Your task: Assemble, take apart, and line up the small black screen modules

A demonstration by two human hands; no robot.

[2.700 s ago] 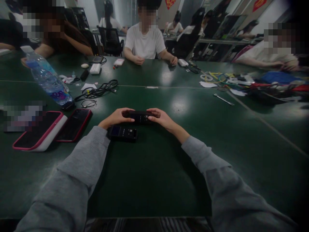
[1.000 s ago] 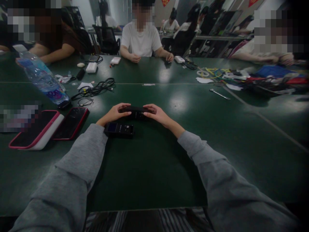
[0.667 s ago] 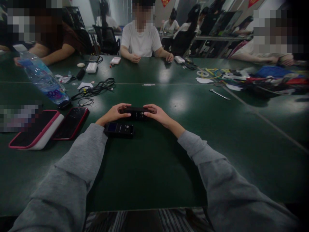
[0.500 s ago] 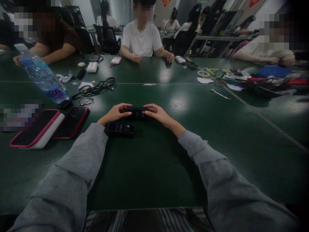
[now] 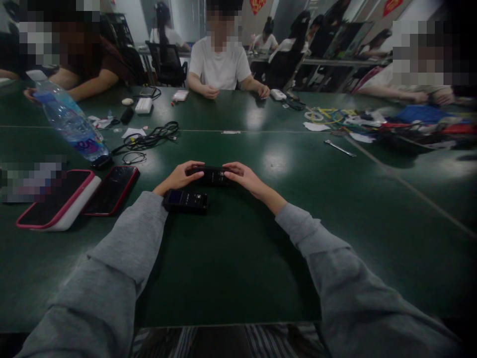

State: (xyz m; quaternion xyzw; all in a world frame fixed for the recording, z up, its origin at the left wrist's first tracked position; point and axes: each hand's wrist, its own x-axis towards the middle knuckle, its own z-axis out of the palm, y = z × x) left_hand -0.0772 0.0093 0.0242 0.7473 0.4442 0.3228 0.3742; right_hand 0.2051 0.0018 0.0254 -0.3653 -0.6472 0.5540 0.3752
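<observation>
A small black device (image 5: 213,175) rests on the green table (image 5: 238,258), and both my hands grip it by its ends. My left hand (image 5: 179,176) holds the left end with the thumb on top. My right hand (image 5: 244,177) holds the right end the same way. A second black device with a small lit screen (image 5: 185,200) lies flat just in front of my left wrist, untouched. Grey sleeves cover both my forearms.
Two red-edged phones (image 5: 112,190) (image 5: 55,199) lie at the left. Behind them stand a water bottle (image 5: 70,124) and tangled black cables (image 5: 149,139). A metal wrench (image 5: 339,147) and coloured clutter (image 5: 391,124) lie at the right. Other people sit across the table.
My hands have stayed on the black device. Only the view has shifted slightly as my head moved.
</observation>
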